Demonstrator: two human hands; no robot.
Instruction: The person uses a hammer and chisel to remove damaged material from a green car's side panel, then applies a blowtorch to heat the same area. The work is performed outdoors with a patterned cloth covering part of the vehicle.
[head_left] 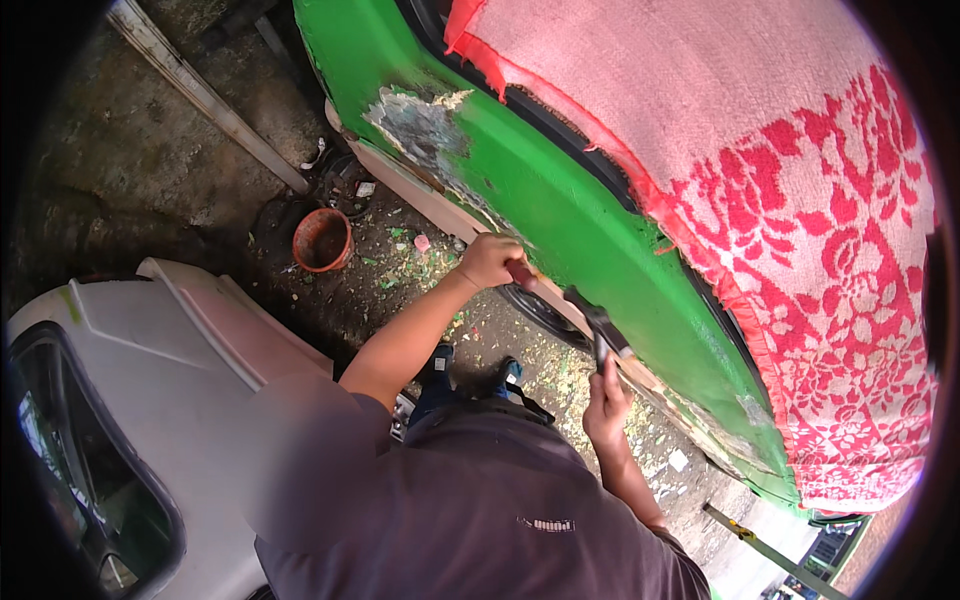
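Observation:
My left hand [490,262] is closed round a tool with a reddish-brown handle [521,275], held against the lower edge of a green car body panel [590,250]. The working end of that tool is hidden, so its kind cannot be told. To the right, my right hand [608,405] grips a hammer [598,325] by its handle, its dark head close to the panel's lower edge and apart from my left hand. Bare grey patches of stripped paint [420,125] show on the panel's far left part, and flaking runs along its lower edge.
A pink and red floral cloth [790,250] covers the car's windows. An orange bucket [323,240] stands on the ground among scattered paint chips [420,262]. Behind me on the left is a grey vehicle [190,350]. A long pale beam [205,90] lies at far left.

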